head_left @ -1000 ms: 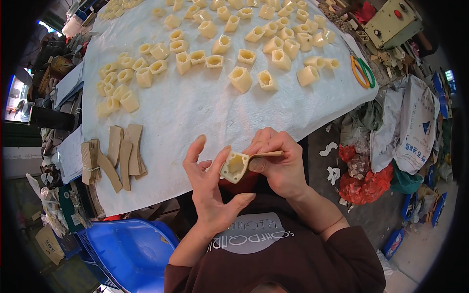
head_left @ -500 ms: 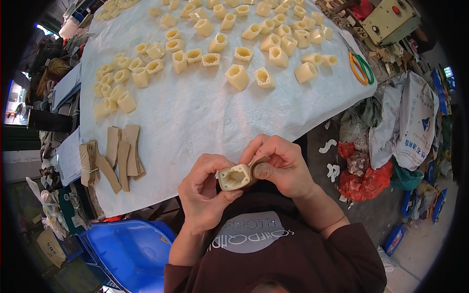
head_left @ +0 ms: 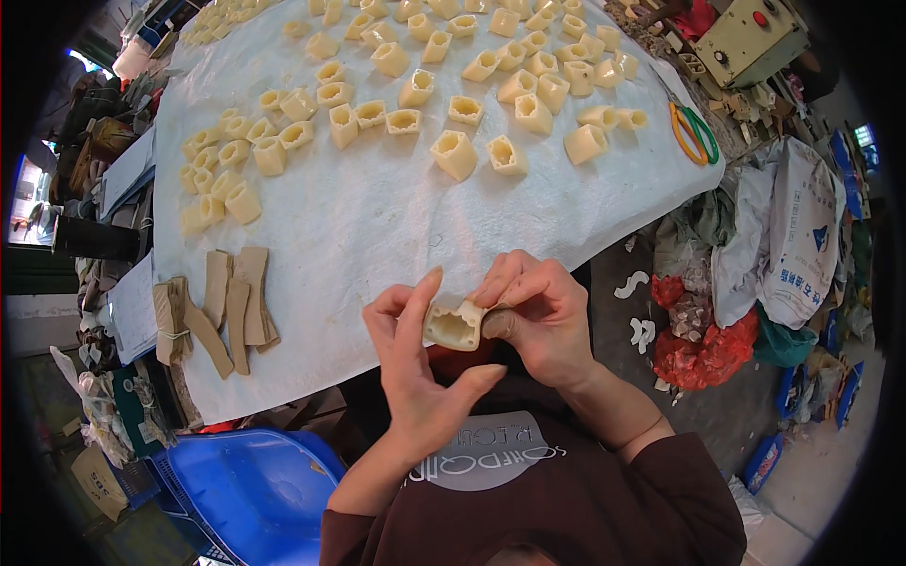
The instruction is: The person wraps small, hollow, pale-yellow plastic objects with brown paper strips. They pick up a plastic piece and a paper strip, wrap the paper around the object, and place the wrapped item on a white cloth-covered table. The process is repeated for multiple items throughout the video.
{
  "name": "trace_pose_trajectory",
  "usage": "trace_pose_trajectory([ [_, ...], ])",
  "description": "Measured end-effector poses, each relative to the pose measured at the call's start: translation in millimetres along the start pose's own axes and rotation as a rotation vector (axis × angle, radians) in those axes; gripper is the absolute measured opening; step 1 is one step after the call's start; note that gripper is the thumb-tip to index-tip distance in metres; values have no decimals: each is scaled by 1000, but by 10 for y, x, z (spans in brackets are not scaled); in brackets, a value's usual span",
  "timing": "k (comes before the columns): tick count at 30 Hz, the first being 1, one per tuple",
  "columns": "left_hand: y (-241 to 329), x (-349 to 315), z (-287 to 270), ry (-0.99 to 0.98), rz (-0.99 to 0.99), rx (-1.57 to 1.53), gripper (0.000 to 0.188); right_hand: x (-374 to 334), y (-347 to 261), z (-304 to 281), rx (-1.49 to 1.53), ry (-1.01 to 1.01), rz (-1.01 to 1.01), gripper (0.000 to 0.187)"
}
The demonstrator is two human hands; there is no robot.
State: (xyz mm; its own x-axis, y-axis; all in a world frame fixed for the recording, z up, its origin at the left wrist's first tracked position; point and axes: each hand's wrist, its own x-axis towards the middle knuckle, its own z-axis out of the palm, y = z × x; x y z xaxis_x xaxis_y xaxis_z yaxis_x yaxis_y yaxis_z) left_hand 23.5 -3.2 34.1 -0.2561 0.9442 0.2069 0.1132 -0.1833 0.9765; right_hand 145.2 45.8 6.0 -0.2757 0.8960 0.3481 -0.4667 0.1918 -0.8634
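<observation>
A hollow, cream-coloured block [head_left: 451, 329] with a rough-edged cavity and small corner holes is pinched in my right hand [head_left: 545, 325], above my lap at the table's near edge. A thin edge, probably of a brown strip, shows by the right fingertips, mostly hidden by them. My left hand [head_left: 415, 382] is open beside the block, thumb spread well away from the fingers. Its index finger lies along the block's left side; whether it touches cannot be made out. Many similar hollow cream blocks [head_left: 455, 156] stand and lie on the white-covered table [head_left: 330, 245].
Brown abrasive-looking strips [head_left: 217, 292], some tied in a bundle, lie at the table's left. Orange and green scissors handles [head_left: 694, 134] rest at the right edge. A blue plastic chair [head_left: 250, 491] stands lower left. Red bags [head_left: 708, 349] and a white sack [head_left: 793, 245] sit right.
My left hand has let go of the block, its thumb swinging down and away. The block has tilted in my right hand, and the brown strip seen earlier is now mostly hidden.
</observation>
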Motion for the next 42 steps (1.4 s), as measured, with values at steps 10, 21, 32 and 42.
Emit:
trace_pose_trajectory([
  [10, -165, -18, -60, -67, 60, -59, 50, 8, -47, -61, -100, -48, 38, 14],
  [21, -148, 70, -194, -235, 194, 154, 47, -15, -89, 18, -160, -42, 120, 19],
  [32, -161, 75, -205, -270, 248, 193, 44, -19, -24, -36, -35, -63, 139, 21],
  [42, -172, 43, -137, -203, 294, 178, 41, -86, 41, -150, 97, -115, 333, 28],
])
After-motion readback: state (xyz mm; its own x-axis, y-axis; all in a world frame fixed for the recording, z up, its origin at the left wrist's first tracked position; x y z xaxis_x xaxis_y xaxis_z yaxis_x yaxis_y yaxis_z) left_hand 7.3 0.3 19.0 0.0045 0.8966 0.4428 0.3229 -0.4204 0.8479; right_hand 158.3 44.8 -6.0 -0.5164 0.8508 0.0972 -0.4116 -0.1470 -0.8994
